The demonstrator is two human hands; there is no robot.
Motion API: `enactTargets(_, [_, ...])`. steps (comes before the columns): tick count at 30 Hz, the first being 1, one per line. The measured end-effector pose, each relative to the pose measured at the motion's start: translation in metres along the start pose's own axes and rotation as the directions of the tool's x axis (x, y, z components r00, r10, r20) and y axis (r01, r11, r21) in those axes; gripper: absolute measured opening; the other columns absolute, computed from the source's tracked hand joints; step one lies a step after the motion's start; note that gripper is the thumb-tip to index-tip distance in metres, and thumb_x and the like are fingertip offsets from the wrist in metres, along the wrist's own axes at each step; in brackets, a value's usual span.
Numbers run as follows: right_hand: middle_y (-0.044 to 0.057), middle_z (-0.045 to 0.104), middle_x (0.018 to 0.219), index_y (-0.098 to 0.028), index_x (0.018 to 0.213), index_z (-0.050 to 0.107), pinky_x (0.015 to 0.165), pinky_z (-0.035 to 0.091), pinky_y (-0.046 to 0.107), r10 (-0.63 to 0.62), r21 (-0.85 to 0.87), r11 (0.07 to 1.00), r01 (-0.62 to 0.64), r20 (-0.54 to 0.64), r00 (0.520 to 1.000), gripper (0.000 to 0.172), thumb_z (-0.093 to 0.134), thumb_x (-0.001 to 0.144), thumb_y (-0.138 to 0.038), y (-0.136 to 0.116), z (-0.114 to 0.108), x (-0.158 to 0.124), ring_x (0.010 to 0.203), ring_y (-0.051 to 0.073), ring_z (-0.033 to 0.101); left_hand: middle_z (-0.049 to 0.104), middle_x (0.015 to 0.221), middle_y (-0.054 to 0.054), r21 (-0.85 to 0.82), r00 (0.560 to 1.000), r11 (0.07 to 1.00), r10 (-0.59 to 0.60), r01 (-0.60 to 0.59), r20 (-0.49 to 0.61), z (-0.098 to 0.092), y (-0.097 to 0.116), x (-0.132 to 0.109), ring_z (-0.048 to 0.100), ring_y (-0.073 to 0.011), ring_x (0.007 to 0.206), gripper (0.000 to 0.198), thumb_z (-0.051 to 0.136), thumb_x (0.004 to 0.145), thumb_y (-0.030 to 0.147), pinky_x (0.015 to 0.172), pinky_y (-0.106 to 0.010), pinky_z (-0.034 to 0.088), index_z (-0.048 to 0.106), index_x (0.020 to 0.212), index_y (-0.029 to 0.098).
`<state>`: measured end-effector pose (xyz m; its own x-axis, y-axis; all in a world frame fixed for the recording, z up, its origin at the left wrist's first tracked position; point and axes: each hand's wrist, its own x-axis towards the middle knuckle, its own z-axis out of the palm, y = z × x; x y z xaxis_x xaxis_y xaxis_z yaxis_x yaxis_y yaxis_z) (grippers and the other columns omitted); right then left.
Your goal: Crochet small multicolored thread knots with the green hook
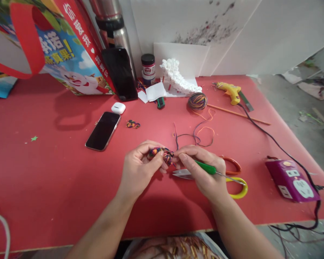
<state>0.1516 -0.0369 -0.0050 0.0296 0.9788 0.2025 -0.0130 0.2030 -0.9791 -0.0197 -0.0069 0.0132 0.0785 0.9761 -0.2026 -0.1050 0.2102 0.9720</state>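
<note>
My left hand (142, 167) is closed around a small crocheted piece (156, 151) in dark, multicoloured yarn, thumb pressed on its front. My right hand (205, 169) pinches at the piece's right edge; the fingertips hide exactly what they grip there. Tucked in the same hand is a crochet hook (206, 167) with a green handle, its metal shaft pointing right, away from the work. Loose yarn (196, 135) trails from the piece back to a yarn ball (197, 101). Beneath my right hand lie scissors (239, 189) with orange and yellow handles, partly covered.
Left of my hands are a phone (103, 131), a white earbud case (118, 108) and another small crocheted piece (133, 124). A glue gun (229, 91), a wooden stick (240, 114) and a purple power block (293, 181) with a black cable occupy the right. A gift bag (78, 68) stands back left.
</note>
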Motion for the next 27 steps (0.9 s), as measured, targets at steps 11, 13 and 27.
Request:
enactTargets(11, [0.002, 0.081, 0.086, -0.021, 0.099, 0.077, 0.078, 0.06, 0.023, -0.246, -0.274, 0.927, 0.256, 0.071, 0.967, 0.017, 0.066, 0.1, -0.009, 0.0, 0.003, 0.002, 0.08, 0.014, 0.077, 0.068, 0.057, 0.001, -0.129, 0.991, 0.983, -0.123, 0.128, 0.043, -0.001, -0.006, 0.003, 0.062, -0.0097, 0.048, 0.007, 0.081, 0.077, 0.021, 0.053, -0.02, 0.054, 0.078, 0.077, 0.015])
enactTargets(13, [0.001, 0.08, 0.086, -0.022, 0.1, 0.076, 0.079, 0.06, 0.024, -0.249, -0.275, 0.926, 0.258, 0.069, 0.966, 0.017, 0.064, 0.101, -0.01, 0.001, 0.005, 0.001, 0.082, 0.014, 0.077, 0.067, 0.053, 0.001, -0.215, 0.983, 0.96, -0.167, 0.179, 0.075, 0.0, -0.008, 0.004, 0.059, -0.0094, 0.046, 0.01, 0.083, 0.076, 0.023, 0.05, -0.019, 0.052, 0.078, 0.074, 0.015])
enactTargets(27, [0.006, 0.074, 0.102, -0.023, 0.111, 0.074, 0.074, 0.057, 0.031, -0.286, -0.321, 0.913, 0.253, -0.06, 0.956, 0.017, 0.075, 0.095, -0.017, 0.008, 0.008, 0.002, 0.088, 0.018, 0.069, 0.073, 0.06, -0.002, -0.237, 0.989, 0.962, -0.117, 0.136, 0.093, -0.004, -0.011, 0.006, 0.063, -0.011, 0.052, 0.009, 0.082, 0.081, 0.024, 0.055, -0.02, 0.052, 0.082, 0.084, 0.015])
